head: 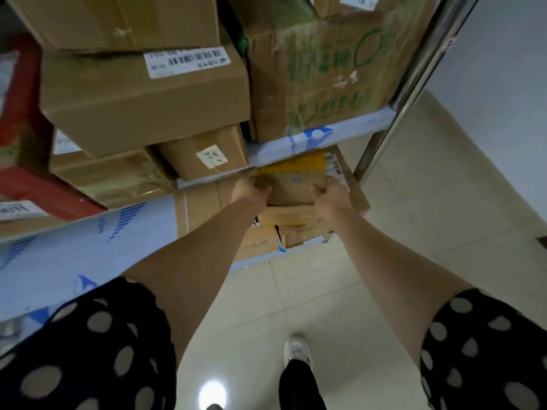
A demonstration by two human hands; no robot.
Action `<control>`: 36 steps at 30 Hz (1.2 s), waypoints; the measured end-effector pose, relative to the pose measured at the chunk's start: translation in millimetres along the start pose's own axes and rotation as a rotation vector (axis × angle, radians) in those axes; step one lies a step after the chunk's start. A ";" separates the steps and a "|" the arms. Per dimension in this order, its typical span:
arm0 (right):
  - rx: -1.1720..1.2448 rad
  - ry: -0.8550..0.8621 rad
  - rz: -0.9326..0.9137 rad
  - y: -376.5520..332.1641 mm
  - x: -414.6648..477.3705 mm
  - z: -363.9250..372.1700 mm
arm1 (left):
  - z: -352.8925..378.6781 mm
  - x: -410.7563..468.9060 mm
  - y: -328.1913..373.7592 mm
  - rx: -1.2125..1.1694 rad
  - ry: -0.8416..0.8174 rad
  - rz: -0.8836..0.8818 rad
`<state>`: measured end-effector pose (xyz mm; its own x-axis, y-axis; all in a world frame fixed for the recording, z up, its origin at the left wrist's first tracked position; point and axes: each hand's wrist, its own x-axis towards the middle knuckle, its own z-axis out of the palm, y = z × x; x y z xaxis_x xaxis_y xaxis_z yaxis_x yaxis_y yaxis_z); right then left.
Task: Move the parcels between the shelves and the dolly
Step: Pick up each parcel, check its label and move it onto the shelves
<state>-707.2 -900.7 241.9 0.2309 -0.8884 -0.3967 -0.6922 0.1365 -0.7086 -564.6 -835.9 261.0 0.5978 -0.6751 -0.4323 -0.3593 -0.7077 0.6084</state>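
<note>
One small brown parcel (288,184), held at both ends just below the shelf edge (275,147). Two hands on it: the left hand (251,189) grips the left end and the right hand (331,196) grips the right end, both with fingers curled round and thumbs on top.

Directly under it is one flat carton (353,190) with yellow tape and a barcode label. I cannot tell whether the two touch.

Lower in the same bay are stacked parcels (284,218), at least three, blurred.

The shelves above hold at least five brown cartons, among them:
- a green-printed carton (325,78)
- a barcode-labelled carton (142,105)
- a small stickered carton (204,155)

One red box (20,93) at far left. One steel post (414,81). Tiled floor (414,202), one white shoe (297,350).
</note>
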 end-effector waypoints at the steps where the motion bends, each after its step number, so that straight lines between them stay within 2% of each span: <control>1: 0.018 0.001 0.000 1.4 -2.1 0.6 | -1.6 -2.4 -4.0 0.002 0.003 -0.002; 8: 0.040 -0.070 -0.004 -2.1 -62.9 23.9 | -30.5 -54.1 -57.8 -0.028 0.050 -0.064; 15: -0.034 -0.225 -0.107 -32.7 -165.4 87.9 | -91.8 -135.9 -163.5 -0.127 0.146 -0.181; 22: -0.130 -0.418 -0.277 -83.1 -309.3 199.3 | -190.1 -263.6 -305.7 -0.215 0.367 -0.309; 28: -0.215 -0.585 -0.497 -135.7 -448.5 311.4 | -276.4 -381.8 -434.7 -0.420 0.619 -0.420; 36: -0.250 -0.846 -0.679 -192.0 -586.1 440.8 | -357.0 -491.5 -561.8 -0.616 0.881 -0.570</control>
<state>-408.2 -213.0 353.3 0.9399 -0.1470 -0.3082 -0.3412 -0.4415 -0.8299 -400.8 -32.1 369.4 0.9269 0.2431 -0.2860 0.3710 -0.4778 0.7963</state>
